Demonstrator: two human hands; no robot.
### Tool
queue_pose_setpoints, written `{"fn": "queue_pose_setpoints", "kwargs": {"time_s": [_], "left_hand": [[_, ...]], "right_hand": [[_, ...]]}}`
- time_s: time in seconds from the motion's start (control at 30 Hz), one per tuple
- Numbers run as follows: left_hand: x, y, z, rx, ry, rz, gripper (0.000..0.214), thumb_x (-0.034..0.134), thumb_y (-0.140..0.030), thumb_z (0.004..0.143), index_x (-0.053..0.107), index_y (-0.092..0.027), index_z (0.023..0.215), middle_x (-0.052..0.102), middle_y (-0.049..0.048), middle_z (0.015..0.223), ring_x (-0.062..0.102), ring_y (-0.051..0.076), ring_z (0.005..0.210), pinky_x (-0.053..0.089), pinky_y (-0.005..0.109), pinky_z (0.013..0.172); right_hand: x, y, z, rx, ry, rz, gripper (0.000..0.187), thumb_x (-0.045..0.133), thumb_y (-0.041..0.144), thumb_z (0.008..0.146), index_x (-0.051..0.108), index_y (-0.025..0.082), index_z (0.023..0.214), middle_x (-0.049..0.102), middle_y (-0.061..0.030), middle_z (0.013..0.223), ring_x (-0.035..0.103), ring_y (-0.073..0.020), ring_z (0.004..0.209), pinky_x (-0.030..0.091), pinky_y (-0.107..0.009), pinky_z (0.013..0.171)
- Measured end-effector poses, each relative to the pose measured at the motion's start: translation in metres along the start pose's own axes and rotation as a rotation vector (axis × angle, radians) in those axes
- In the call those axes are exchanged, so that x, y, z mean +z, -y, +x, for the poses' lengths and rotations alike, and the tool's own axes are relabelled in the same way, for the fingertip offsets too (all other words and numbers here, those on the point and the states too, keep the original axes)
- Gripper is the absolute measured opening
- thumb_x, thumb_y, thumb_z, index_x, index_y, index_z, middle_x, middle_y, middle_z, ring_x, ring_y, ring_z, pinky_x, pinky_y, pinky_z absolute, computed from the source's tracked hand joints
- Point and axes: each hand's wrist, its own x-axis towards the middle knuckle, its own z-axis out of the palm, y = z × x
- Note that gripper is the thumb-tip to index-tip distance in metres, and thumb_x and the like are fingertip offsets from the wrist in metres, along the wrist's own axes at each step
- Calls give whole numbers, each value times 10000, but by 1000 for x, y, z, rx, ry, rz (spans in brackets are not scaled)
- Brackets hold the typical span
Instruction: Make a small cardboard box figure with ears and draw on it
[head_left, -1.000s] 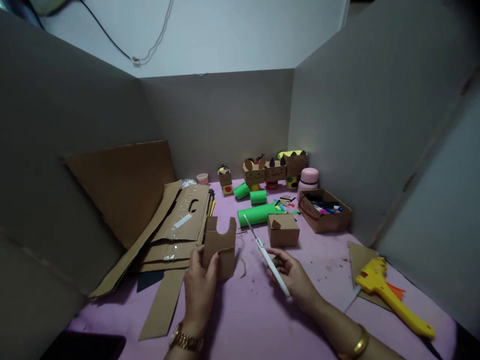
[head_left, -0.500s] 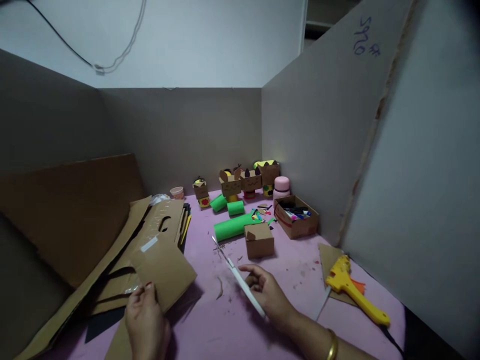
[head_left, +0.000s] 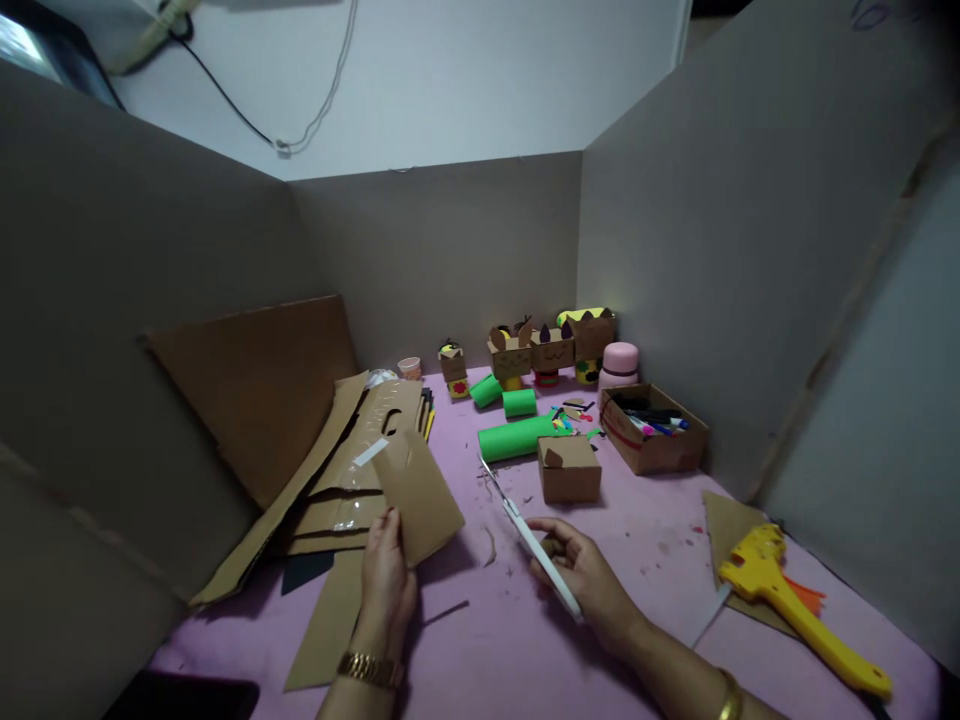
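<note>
Between the fingers and thumb of my left hand [head_left: 388, 575] is a piece of cardboard [head_left: 421, 495], held tilted above the table. My right hand [head_left: 589, 580] is closed around white-handled scissors [head_left: 536, 550], seen edge-on, their thin metal blades pointing forward and left. A gap separates the blades from the held cardboard. Just beyond the scissors sits a small cardboard box [head_left: 570, 470] with a dark brown piece on its top. A long green paper tube [head_left: 521, 438] lies behind the blade tips. Under my left forearm rests another cardboard strip [head_left: 330, 625].
Cardboard sheets [head_left: 349, 480] are stacked at the left. Decorated cardboard figures [head_left: 511, 358] stand at the back, near short green tubes [head_left: 519, 403]. To the right are an open box of pens [head_left: 652, 445], a pink bottle [head_left: 619, 365] and a yellow glue gun [head_left: 802, 610].
The view has swung left, so most things appear farther right. My left hand has raised and turned the cardboard piece slightly. Both hands keep their hold.
</note>
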Motion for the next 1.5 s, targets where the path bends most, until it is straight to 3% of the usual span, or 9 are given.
{"fn": "queue_pose_setpoints", "kwargs": {"time_s": [0.07, 0.23, 0.4, 0.57, 0.87, 1.13, 1.23, 1.33, 1.5], "left_hand": [[1, 5, 2, -7, 49, 19, 30, 631, -147, 768, 633, -176, 774, 700, -31, 736, 650, 98, 652, 514, 178, 584], [-1, 4, -5, 56, 151, 101, 334, 809, -335, 600, 633, -183, 840, 710, -24, 777, 643, 127, 691, 509, 205, 617], [-4, -6, -16, 79, 200, 197, 437, 813, -425, 587, 639, -181, 905, 721, 5, 787, 640, 153, 637, 502, 242, 561], [-6, -16, -19, 144, 215, 273, 448, 821, -431, 586, 681, -155, 910, 726, 26, 819, 639, 160, 700, 493, 230, 598], [-3, -5, -30, 202, 265, 321, 364, 698, -501, 726, 637, -204, 928, 703, 7, 829, 631, 157, 713, 482, 227, 602], [7, -1, -51, 107, 396, 388, 359, 773, -421, 654, 716, -156, 889, 738, 66, 800, 667, 225, 723, 504, 275, 614], [6, -5, -50, 97, 335, 364, 356, 799, -406, 607, 719, -147, 838, 735, 64, 773, 664, 225, 705, 502, 271, 589], [3, -9, -40, 170, 147, 287, 345, 761, -437, 643, 673, -184, 861, 713, 10, 745, 624, 166, 633, 470, 226, 529], [-2, -16, -23, 276, -67, 135, 196, 700, -355, 710, 627, -220, 833, 679, -53, 776, 601, 106, 672, 470, 179, 597]], "right_hand": [[0, -1, 0, -12, -4, 2, 431, 734, 212, 596, 631, 152, 1010, 498, 82, 592, 456, -75, 487, 356, -196, 461], [0, 1, -1, 15, -42, 98, 570, 790, 212, 566, 597, 193, 1102, 557, 63, 669, 510, -86, 543, 417, -205, 509], [2, 6, -5, 142, 88, 154, 637, 804, 246, 572, 572, 183, 1161, 655, -12, 784, 597, -127, 625, 428, -225, 536], [0, 8, -8, 101, 200, 191, 655, 807, 246, 535, 587, 202, 1151, 673, -31, 875, 618, -175, 819, 467, -251, 663], [-5, 5, -6, 30, 114, 62, 553, 844, 449, 579, 544, 197, 969, 457, 107, 540, 387, -47, 398, 325, -168, 388], [3, 13, -12, -98, -30, 42, 632, 824, 532, 581, 527, 220, 1044, 542, 58, 630, 518, -98, 494, 405, -207, 455], [3, 14, -12, -106, -41, 37, 626, 825, 534, 563, 534, 223, 1022, 552, 50, 630, 507, -112, 505, 437, -240, 480], [1, 10, -9, -70, -71, -41, 562, 815, 452, 596, 555, 217, 1036, 543, 51, 628, 499, -123, 540, 428, -241, 500], [-3, 3, -7, -110, -70, -472, 366, 714, 209, 646, 661, 202, 1008, 668, -3, 740, 582, -174, 652, 452, -275, 599]]}}
